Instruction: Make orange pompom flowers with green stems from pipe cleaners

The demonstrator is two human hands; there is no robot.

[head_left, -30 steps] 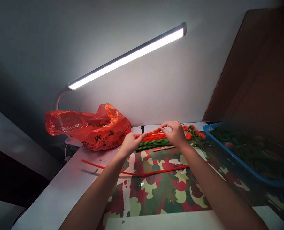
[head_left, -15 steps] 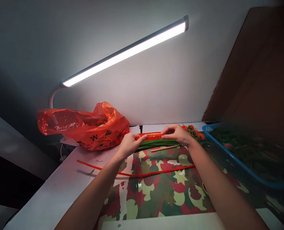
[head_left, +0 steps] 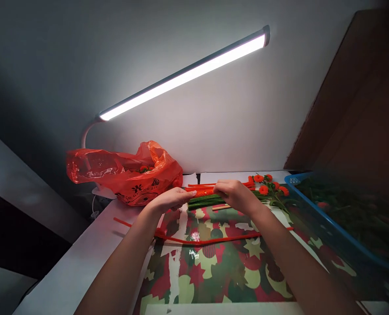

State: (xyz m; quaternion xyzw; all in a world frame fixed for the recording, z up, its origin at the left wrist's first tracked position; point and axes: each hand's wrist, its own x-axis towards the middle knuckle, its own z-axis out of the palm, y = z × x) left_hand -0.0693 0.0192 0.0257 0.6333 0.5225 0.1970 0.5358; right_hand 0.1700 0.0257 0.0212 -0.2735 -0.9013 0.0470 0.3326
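Red plastic bag (head_left: 163,177) with orange flowers (head_left: 144,168) inside, blue basket (head_left: 327,216) of dim greenery (head_left: 341,192), coiled orange strip (head_left: 205,192) above green stems (head_left: 210,201), pinched between left hand (head_left: 169,199) and right hand (head_left: 235,194), right knuckles more curled than half a second ago.

Seen from a single head-worn camera, facing forward and down over the surface (head_left: 59,267) toward the wall (head_left: 233,131), close enough to take in both forearms (head_left: 125,253)

Craft corner: lamp (head_left: 185,78), orange flowers (head_left: 264,190)
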